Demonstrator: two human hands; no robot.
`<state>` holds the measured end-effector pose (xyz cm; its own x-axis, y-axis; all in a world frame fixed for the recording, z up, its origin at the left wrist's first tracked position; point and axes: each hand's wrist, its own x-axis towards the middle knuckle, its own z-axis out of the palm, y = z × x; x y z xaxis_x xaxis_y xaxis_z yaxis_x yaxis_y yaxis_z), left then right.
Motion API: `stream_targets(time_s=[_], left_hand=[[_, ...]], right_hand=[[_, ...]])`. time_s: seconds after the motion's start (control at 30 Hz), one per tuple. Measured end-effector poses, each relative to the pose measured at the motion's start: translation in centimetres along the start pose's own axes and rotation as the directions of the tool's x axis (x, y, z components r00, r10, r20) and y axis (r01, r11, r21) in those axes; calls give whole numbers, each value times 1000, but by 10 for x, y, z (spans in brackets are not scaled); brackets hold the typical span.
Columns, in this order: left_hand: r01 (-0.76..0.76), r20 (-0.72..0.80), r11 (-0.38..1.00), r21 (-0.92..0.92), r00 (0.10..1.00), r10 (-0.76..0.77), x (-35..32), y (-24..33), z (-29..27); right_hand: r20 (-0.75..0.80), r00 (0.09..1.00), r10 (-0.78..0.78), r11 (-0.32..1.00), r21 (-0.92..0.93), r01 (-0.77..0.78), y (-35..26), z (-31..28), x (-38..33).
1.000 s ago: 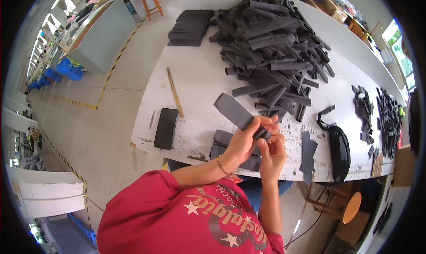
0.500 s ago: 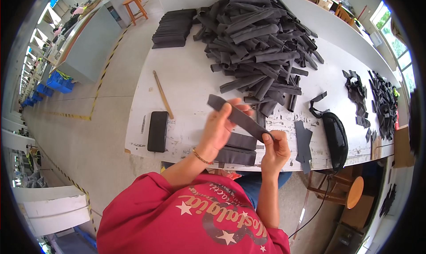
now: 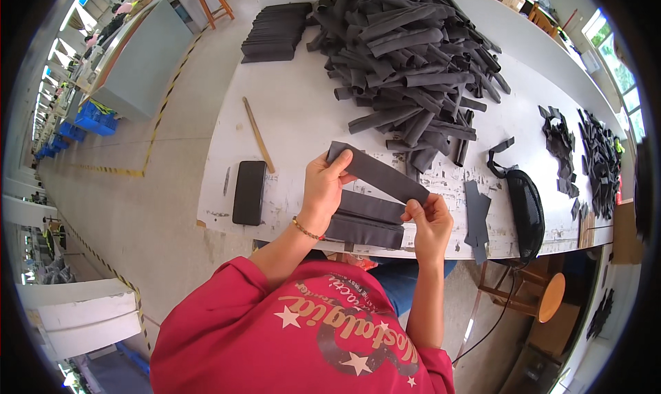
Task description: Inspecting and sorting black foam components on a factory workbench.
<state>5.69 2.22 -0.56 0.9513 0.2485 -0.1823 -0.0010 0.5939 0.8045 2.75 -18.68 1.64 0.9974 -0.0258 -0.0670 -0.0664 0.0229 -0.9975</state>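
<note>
Head view: a dark grey fabric strip (image 3: pixel 379 175) is held stretched just above the counter (image 3: pixel 296 111), one end pinched in the left hand (image 3: pixel 322 187), the other pinched in the right hand (image 3: pixel 428 218). Fingers of both hands are closed on the strip ends; the strip is kept taut and flat, probably for inspection or straightening. Directly beneath, a small stack of flat strips (image 3: pixel 365 220) is laid at the near counter edge, apparently as the sorted pile. A large loose heap of strips (image 3: pixel 406 56) is piled farther back, within reach. A neat stack (image 3: pixel 275 30) is set at the far left corner. A black phone (image 3: pixel 248 192) and a wooden stick (image 3: pixel 258 134) lie left of the hands. No packages, labels or signs are discernible on the counter; yellow-black striped floor tape (image 3: pixel 162 115) is seen at left.
</note>
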Motion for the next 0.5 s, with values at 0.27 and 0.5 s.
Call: stream_targets(time_s=[0.27,0.5], left_hand=[[125,-16,991,38,992,-125,-7,5,-9],[-149,95,465,873,986,137,-25,-4,-62]], right_hand=[[49,990,134,984,107,-139,7,-7,8],[84,967,243,926,-317,-205,39,-17,2]])
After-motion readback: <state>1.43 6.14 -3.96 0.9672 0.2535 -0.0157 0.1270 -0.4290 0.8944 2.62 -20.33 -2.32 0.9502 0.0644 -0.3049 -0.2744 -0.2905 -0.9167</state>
